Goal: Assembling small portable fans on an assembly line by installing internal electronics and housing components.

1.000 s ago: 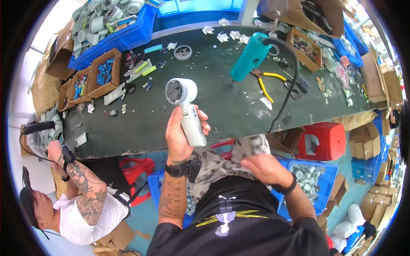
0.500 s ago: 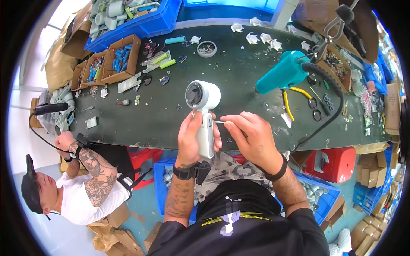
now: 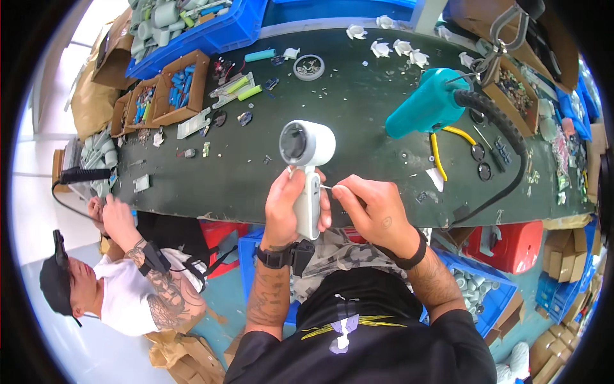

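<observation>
My left hand is wrapped round the handle of a white handheld fan, held upright with its round dark-centred head at the top. The handle's narrow side, with small dark openings, faces my right hand. Between that hand's thumb and index finger is a thin pale metal pick, its tip at the side of the handle. My fingers hide its other end, so I cannot tell its full shape.
A teal power tool hangs at the right beside yellow-handled pliers. Cardboard boxes with batteries and a blue crate stand at the far left. Small parts litter the dark green bench. A co-worker sits at the left.
The thin pick stays at the fan's handle while my right hand has shifted slightly down. The view has moved a little; the co-worker's arms have changed position.
</observation>
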Tool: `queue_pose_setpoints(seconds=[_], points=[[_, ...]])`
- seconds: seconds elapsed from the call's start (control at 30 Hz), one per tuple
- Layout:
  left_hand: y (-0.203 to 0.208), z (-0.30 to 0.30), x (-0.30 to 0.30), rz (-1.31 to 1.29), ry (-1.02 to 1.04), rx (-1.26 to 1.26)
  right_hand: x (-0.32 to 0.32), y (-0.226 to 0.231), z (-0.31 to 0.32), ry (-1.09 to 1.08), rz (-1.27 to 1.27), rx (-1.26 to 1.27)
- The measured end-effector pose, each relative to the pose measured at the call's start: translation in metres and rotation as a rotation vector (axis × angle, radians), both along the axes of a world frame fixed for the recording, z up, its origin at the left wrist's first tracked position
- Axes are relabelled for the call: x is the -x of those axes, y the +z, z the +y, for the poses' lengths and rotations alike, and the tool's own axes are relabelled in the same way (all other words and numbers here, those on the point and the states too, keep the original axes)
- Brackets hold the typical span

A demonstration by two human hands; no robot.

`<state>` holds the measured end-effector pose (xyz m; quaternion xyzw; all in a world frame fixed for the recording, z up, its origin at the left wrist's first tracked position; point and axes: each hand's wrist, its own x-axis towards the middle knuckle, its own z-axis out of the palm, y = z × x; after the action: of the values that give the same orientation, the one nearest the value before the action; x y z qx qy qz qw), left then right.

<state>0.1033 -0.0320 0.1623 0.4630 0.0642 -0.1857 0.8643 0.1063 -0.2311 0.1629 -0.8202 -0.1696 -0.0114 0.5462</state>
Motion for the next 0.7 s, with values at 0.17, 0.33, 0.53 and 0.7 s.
queue_pose_setpoints(seconds=[0.17,0.33,0.53,0.7], points=[[0.001,-0.001,-0.002,-0.034,-0.063,-0.029,-0.001,0.001,-0.003,0.003,0.004,-0.005],[0.001,0.013,0.009,0.079,-0.117,-0.023,0.001,0.007,0.003,0.127,-0.033,-0.037],[-0.005,0.003,0.0,0.106,-0.2,0.013,0.006,-0.008,0.004,0.123,0.016,-0.089],[0.007,0.002,0.008,0.127,-0.064,0.039,0.008,0.003,0.01,0.021,0.006,-0.083]])
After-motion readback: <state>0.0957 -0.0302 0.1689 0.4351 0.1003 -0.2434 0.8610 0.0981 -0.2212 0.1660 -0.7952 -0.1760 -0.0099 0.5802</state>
